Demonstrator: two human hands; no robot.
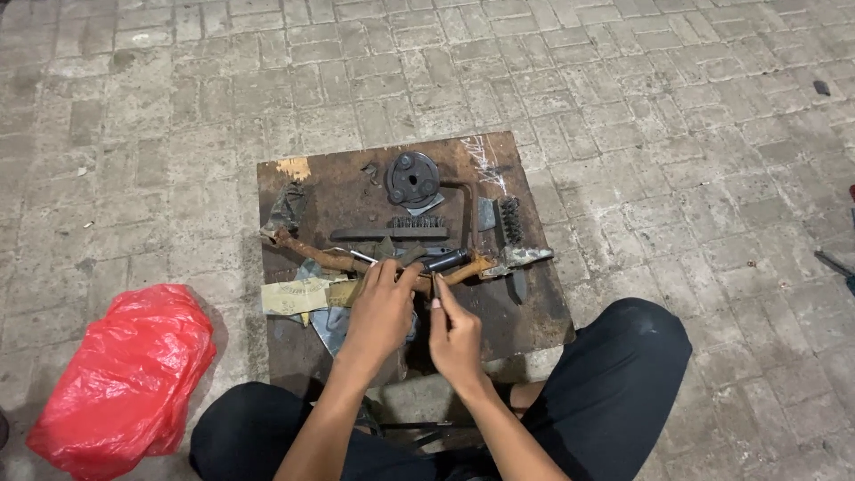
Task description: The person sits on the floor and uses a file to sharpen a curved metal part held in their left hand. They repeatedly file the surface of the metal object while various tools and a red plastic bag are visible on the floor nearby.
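Brick paving point(623, 89) fills the view, and at lower left a red plastic bag point(125, 379) slumps well clear of the work. In the middle lies a rusty metal plate point(543, 312), crowded with parts, so a nudge could scatter them off onto the bricks. Across it runs a bent rusty bar point(312, 252), with a round grey disc point(411, 178) behind and a flat toothed strip point(392, 233) between them. The left hand point(381, 307) curls over the bar near its middle, fingers pinching a dark cylindrical piece point(445, 260) that sits against it. The right hand point(456, 334) comes in just beside, thumb and forefinger pressed on something thin at the same spot; I cannot tell what. Both grips are fingertip-light, so a slip could drop the small piece among the clutter, or scrape skin on rust.
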